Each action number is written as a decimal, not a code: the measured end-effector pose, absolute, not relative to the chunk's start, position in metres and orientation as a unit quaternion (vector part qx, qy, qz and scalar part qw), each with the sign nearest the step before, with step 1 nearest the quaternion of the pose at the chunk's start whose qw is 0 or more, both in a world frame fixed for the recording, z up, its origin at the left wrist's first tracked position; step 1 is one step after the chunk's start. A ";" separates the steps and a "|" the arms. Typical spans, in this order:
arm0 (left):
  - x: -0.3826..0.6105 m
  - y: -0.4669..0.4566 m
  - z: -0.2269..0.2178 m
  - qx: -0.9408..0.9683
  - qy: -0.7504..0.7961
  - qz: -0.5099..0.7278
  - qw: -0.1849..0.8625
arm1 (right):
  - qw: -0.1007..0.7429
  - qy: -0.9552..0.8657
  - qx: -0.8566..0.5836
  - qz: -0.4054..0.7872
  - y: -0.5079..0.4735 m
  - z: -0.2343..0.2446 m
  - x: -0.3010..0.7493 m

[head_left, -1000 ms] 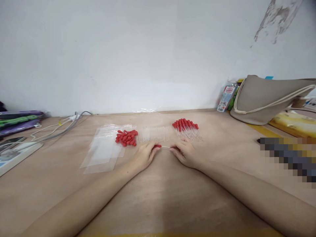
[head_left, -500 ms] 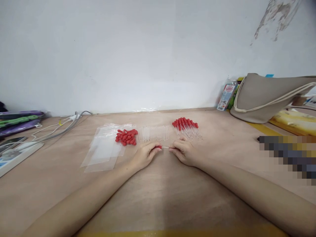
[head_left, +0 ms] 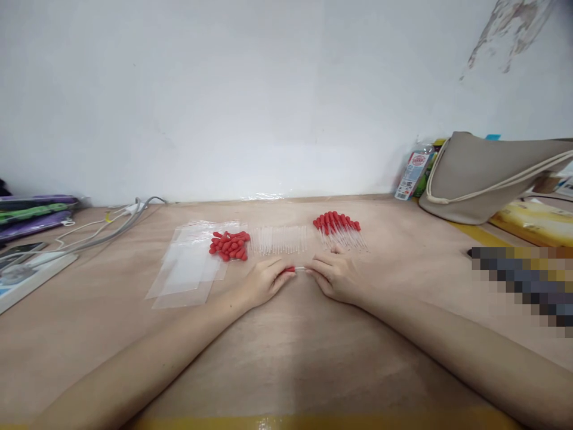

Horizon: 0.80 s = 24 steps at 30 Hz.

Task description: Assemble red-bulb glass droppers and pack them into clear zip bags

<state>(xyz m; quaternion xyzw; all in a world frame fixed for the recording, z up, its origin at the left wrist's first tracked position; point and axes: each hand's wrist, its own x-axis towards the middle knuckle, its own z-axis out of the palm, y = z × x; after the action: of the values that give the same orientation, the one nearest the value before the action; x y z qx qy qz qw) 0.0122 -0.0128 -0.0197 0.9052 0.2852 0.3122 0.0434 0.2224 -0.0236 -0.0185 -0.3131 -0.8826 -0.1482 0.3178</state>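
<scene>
Both hands are down at the middle of the surface [head_left: 286,358], working on one dropper. The left hand [head_left: 264,280] has its fingers closed in a pinch on a red bulb [head_left: 289,270]. The right hand [head_left: 333,276] pinches the far end of a clear tube [head_left: 299,269]. Bulb and tube meet in the short gap between the two hands, held level just above the wood. It reads as the joining step, with the bulb going onto the tube's end; how far on it sits is too small to tell. Seating it would call for a straight, gentle push along the tube, as the tube looks thin and a sideways bend could snap it.

Behind the left hand lies a pile of loose bulbs [head_left: 230,245], touching a spread of clear bags [head_left: 188,269]. Just right of that is a row of bare tubes [head_left: 278,240]. Beyond the right hand is a fan of finished droppers [head_left: 339,230], red ends to the back.

The surface is pale wood with a yellow strip [head_left: 313,421] along the near edge. A plain white wall [head_left: 224,89] stands behind it, scuffed at the upper right. Cables [head_left: 102,236] trail in from the left, and a beige bag [head_left: 483,176] slumps at the right.
</scene>
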 end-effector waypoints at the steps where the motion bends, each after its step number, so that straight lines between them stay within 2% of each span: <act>1: 0.012 -0.013 -0.019 0.908 0.283 0.306 0.037 | 0.316 -0.885 -0.308 -0.148 -0.024 -0.019 0.222; 9: 0.008 -0.012 -0.014 0.898 0.298 0.325 -0.005 | 0.344 -0.876 -0.306 -0.148 -0.020 -0.027 0.219; 24: 0.016 -0.018 -0.015 0.906 0.274 0.317 0.054 | 0.341 -0.881 -0.292 -0.145 -0.026 -0.025 0.212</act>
<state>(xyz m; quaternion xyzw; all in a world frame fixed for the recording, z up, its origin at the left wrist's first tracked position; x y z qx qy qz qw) 0.0159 -0.0182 -0.0150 0.9064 0.2736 0.3172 0.0538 0.2122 -0.0265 -0.0252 -0.2925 -0.8815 -0.1454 0.3411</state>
